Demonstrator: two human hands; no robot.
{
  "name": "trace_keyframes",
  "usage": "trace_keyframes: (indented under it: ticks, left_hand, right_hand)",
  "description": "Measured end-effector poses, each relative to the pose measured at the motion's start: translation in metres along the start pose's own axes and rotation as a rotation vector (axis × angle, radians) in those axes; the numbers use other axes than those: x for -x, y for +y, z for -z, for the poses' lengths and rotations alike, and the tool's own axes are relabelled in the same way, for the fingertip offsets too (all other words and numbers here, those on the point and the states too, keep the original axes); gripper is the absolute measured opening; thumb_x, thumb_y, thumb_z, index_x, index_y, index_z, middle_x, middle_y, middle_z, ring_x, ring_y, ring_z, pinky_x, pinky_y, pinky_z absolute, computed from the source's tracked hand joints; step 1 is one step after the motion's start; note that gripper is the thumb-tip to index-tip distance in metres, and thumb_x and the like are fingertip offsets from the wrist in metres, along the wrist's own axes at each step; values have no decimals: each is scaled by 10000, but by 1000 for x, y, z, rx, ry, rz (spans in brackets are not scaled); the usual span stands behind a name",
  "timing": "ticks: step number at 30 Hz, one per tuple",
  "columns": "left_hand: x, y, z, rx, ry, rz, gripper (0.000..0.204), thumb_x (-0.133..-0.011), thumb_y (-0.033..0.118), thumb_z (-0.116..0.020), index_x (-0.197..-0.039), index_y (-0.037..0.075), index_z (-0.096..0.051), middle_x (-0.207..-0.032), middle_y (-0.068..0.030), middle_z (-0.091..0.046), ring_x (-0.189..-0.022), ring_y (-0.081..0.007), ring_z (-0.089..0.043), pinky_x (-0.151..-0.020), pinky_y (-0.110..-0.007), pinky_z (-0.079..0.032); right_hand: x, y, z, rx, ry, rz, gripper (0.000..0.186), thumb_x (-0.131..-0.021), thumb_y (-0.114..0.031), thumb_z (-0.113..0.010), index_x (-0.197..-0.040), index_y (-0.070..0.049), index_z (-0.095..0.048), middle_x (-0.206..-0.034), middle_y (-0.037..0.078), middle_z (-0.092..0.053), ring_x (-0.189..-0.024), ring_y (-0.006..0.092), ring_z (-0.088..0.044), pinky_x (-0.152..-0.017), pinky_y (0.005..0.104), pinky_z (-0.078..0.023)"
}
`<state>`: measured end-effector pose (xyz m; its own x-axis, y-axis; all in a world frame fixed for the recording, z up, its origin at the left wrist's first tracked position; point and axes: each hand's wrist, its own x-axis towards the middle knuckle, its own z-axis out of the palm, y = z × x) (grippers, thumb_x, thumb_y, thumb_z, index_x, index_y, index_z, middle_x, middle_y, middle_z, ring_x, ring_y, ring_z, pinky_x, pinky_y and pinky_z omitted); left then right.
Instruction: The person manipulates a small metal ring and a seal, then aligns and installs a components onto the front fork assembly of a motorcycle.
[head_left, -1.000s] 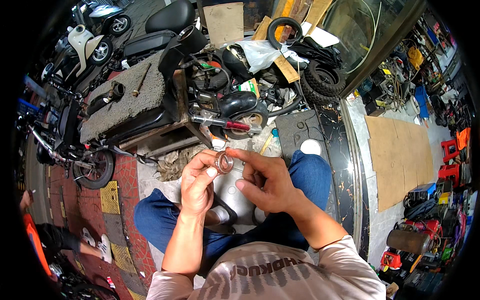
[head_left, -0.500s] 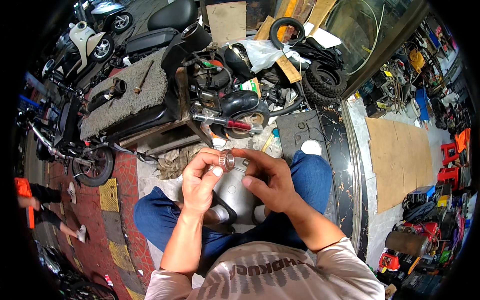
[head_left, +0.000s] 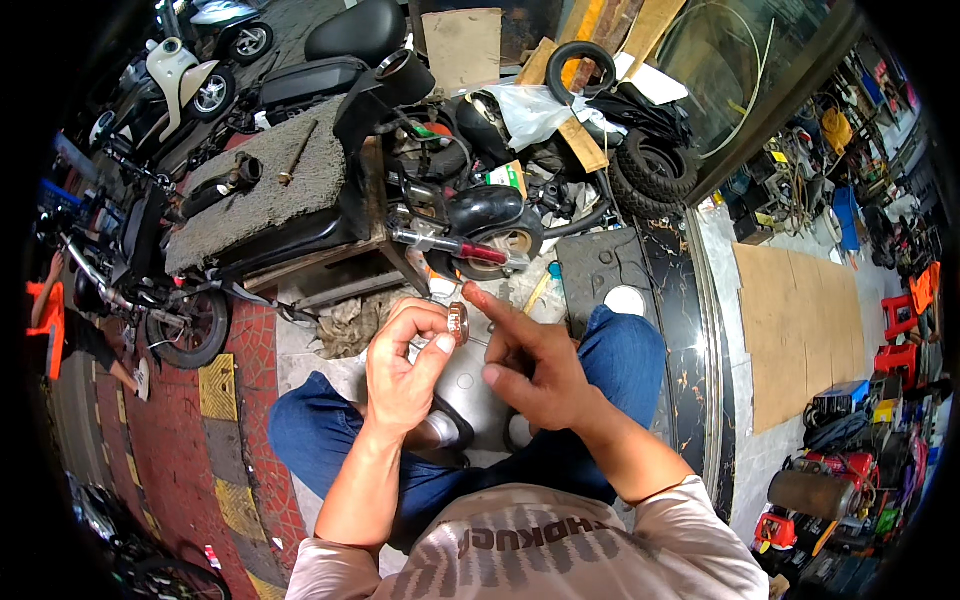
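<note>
Left hand point(head_left: 405, 365) raised in front of chest, fingers curled, thumb and fingertips pinching small round copper-coloured ring point(head_left: 458, 323) held on edge. Right hand point(head_left: 530, 365) just beside it, loosely open, holding nothing; index finger stretched out, its tip at the ring, contact not resolvable. Grey metal part point(head_left: 465, 385) below both hands, between knees. Small wheel with red shaft point(head_left: 480, 240) beyond hands. Sheet of cardboard point(head_left: 800, 325) well right of right hand.

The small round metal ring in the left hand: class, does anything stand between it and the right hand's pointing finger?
Nothing visible does. The left hand pinches the ring at its fingertips, and the right hand points its forefinger just beside it, with only open air between them.
</note>
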<state>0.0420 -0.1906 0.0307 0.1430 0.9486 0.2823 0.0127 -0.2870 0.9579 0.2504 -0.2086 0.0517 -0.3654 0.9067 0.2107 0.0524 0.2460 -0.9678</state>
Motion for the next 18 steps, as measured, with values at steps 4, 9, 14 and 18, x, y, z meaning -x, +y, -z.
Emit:
trace_keyframes:
  ticks: [4, 9, 14, 18]
  left_hand:
    - [2, -1, -1, 25, 28, 9, 72, -905, 50, -680, -944, -10, -679, -969, -88, -672, -864, -167, -553, -832, -300, -459]
    - [3, -1, 0, 47, 39, 10, 78, -906, 49, -688, -949, -15, -674, -973, -84, -662, -867, -158, -545, -829, -294, -454]
    - [4, -1, 2, 16, 39, -9, 79, -906, 48, -689, -949, -17, -671, -969, -81, -658, -864, -155, -538, -830, -292, -451]
    - [6, -4, 2, 77, 50, 18, 80, -915, 49, -681, -951, -21, -673, -989, -82, -663, -868, -142, -531, -828, -293, -449]
  right_hand:
    - [5, 9, -10, 18, -70, 47, 959, -832, 13, -631, -1683, -91, -203, -714, 16, -613, -582, 97, -541, -582, 263, -454]
    - [8, 10, -19, 48, -126, 11, 1026, -812, 6, -633, -1695, -101, -121, -719, 39, -645, -572, 146, -587, -575, 286, -475]
    - [10, 12, -22, 196, -99, 32, 1023, -801, -61, -677, -1686, -95, -166, -737, 71, -668, -580, 229, -627, -575, 354, -500]
    - [7, 7, -15, 402, -68, 111, 933, -801, -94, -698, -1650, -93, -312, -744, 90, -681, -597, 267, -648, -587, 392, -512]
